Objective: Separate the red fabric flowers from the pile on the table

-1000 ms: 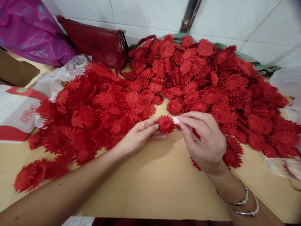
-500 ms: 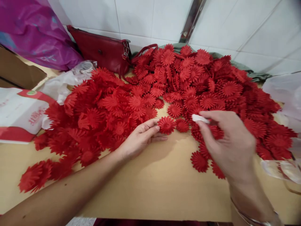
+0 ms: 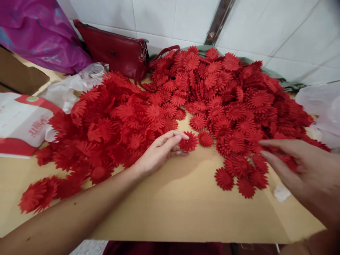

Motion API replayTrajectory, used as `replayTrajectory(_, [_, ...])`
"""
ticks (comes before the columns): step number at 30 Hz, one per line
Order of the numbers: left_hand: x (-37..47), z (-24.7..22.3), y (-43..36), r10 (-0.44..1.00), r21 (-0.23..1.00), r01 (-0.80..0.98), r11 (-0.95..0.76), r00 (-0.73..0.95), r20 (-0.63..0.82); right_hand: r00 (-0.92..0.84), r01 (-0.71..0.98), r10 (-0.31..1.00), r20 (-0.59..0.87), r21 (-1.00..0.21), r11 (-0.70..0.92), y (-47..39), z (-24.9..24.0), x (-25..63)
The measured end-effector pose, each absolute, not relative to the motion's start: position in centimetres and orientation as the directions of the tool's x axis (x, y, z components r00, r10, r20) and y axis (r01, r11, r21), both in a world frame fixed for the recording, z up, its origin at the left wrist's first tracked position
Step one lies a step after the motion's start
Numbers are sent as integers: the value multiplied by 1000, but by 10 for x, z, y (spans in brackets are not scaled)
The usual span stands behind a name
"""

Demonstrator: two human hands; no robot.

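Head view: left hand (image 3: pixel 162 151) pinches a red flower (image 3: pixel 191 142); right hand (image 3: pixel 308 171) outstretched, thumb and forefinger parted; below the fingers, tan table (image 3: pixel 191 209); beyond, tiled wall (image 3: pixel 159 17).

Red characters (image 3: pixel 38 128) on white-and-red packet (image 3: pixel 14 117), too blurred to read; pale marks (image 3: pixel 51 59) on purple bag (image 3: pixel 34 35) likewise.

Right hand (image 3: pixel 308 173) has swung well off to the right, thumb and forefinger now parted, the white wad (image 3: pixel 282 194) gone from its pinch and lying on the desk (image 3: pixel 186 216) just below. Loose red flowers (image 3: pixel 245 186) at the pile's near edge, partly covered earlier, now uncovered.
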State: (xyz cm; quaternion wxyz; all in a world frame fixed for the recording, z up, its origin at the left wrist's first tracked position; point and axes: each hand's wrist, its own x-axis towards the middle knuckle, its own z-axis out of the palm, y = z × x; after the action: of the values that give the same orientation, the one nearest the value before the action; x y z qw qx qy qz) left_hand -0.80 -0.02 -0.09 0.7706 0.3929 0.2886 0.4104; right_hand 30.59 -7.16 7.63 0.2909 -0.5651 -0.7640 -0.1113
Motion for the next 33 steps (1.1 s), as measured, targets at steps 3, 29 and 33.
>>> replayTrajectory(3, [-6,-2,-1,892,907,-354,228,450,-48,-262,899,844,469,-199,390,-54,90,239])
replayTrajectory(29, [-4,1,-1,920,825,-470,314,366,-142,17,280,960,280,-923,265,-2,7,188])
replayTrajectory(33, [-6,0,-1,919,834,-458,309,368,-138,-42,229,967,251,-940,254,-1,9,188])
